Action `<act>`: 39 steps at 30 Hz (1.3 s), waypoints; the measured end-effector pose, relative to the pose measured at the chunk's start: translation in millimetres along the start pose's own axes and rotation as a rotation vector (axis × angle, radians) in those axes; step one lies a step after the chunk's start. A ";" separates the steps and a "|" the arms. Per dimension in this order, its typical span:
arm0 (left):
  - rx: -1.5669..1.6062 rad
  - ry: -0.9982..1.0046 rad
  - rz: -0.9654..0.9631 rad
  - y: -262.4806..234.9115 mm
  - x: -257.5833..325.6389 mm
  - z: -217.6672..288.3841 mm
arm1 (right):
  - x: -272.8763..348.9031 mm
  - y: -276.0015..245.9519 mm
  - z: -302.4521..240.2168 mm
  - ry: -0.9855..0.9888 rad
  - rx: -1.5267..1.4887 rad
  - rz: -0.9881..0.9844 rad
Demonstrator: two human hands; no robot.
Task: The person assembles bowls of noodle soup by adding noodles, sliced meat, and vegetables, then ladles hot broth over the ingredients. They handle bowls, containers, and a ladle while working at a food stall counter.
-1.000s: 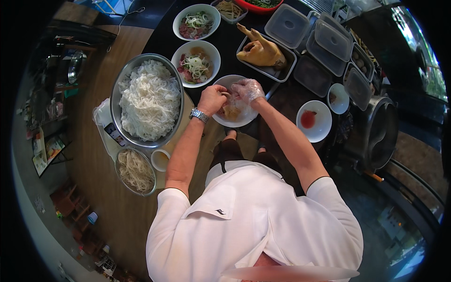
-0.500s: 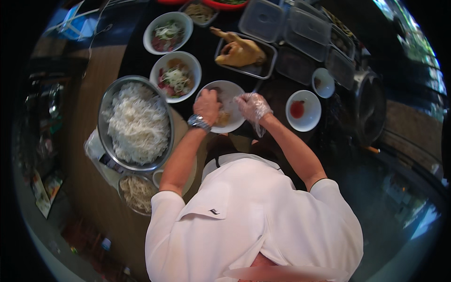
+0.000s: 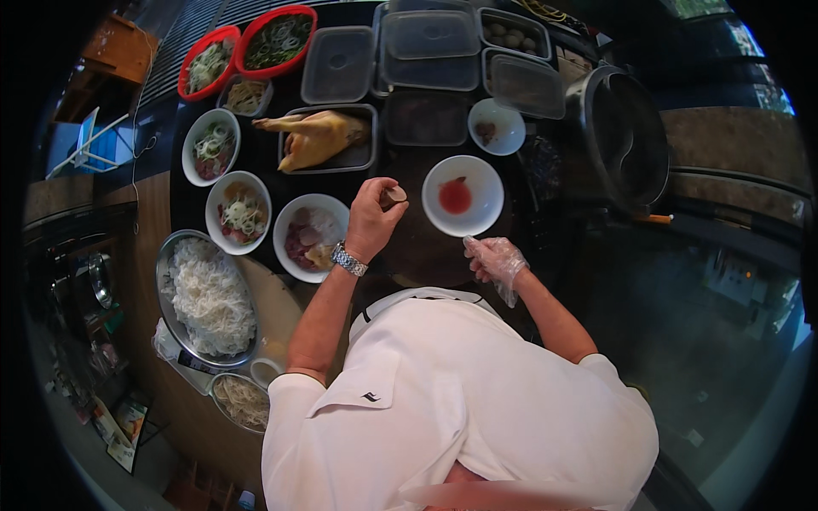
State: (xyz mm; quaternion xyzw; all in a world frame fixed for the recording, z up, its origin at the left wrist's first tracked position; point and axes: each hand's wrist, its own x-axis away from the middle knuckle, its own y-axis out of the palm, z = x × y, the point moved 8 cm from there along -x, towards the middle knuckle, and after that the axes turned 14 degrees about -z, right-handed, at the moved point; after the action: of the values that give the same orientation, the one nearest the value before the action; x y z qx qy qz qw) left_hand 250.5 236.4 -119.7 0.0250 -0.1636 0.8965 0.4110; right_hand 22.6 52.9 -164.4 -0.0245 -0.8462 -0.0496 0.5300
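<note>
My left hand, bare and with a metal watch at its wrist, is closed on a small pinkish-brown piece whose kind I cannot make out. It hovers between two white bowls. The left bowl contains noodles, dark red meat and a yellowish piece. In the right bowl lies a red liquid with a small dark bit. Just below that bowl's near edge is my right hand in a clear plastic glove. Its fingers are pinched together, and what they hold, if anything, is hidden.
Two filled bowls and a basin of white noodles stand left. A tray bears a whole cooked bird. Lidded containers, red baskets and a small bowl stand behind. Right is a large pot.
The view has shifted right. My left hand has left the noodle bowl with a small piece; my right hand has moved from that bowl to below the red-liquid bowl.
</note>
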 end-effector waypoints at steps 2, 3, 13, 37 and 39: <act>-0.073 0.080 -0.027 39.4 -13.3 29.8 | 0.6 -21.7 -6.2 -0.126 -0.126 -0.016; -0.120 0.163 -0.027 56.9 -20.6 47.8 | 0.2 -26.4 -18.2 -0.258 -0.248 -0.091; -0.357 0.162 0.044 151.8 -65.2 108.3 | -29.0 -165.2 -129.3 -0.594 -0.458 -0.128; -0.214 -0.512 0.481 -229.8 136.6 -56.9 | -96.4 -313.9 -291.3 -0.758 -0.209 -0.009; -0.270 -0.462 0.631 -312.1 127.7 -92.0 | -58.1 -304.2 -258.1 -0.683 -0.166 0.176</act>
State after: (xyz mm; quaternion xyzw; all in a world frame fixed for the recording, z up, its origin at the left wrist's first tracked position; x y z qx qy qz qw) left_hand 407.0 548.3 -98.7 0.1201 -0.3675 0.9197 0.0681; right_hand 250.3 -277.2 -122.5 -0.1554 -0.9622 -0.0610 0.2153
